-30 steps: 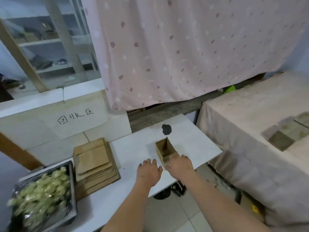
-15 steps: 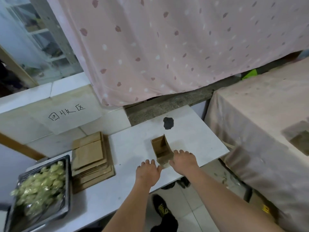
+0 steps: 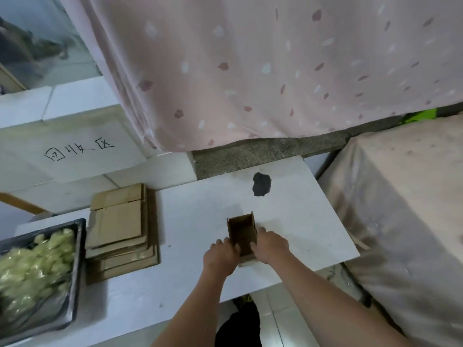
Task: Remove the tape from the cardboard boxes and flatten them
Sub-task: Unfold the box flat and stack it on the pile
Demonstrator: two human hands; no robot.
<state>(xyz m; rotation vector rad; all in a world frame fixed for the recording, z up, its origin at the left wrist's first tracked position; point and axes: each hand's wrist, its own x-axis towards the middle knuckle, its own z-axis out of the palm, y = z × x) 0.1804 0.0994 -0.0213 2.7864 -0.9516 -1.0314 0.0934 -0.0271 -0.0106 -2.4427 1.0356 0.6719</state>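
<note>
White bench (image 3: 288,221) carries a flattened cardboard stack (image 3: 120,226) far left of the fingers, and small open cardboard box (image 3: 242,234) standing between left hand (image 3: 220,256) and right hand (image 3: 271,246), fingers curled onto its walls.

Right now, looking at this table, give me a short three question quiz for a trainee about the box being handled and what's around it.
1. True or false: the small open box stands between the left hand and the right hand.
2. Where is the stack of flattened cardboard? A: right of the small open box. B: between the box and the black tray. C: on the floor.
3. Fill in: a dark ___ marks the white table beyond the box.

Key: 1 true. 2 B. 3 stain.
</note>
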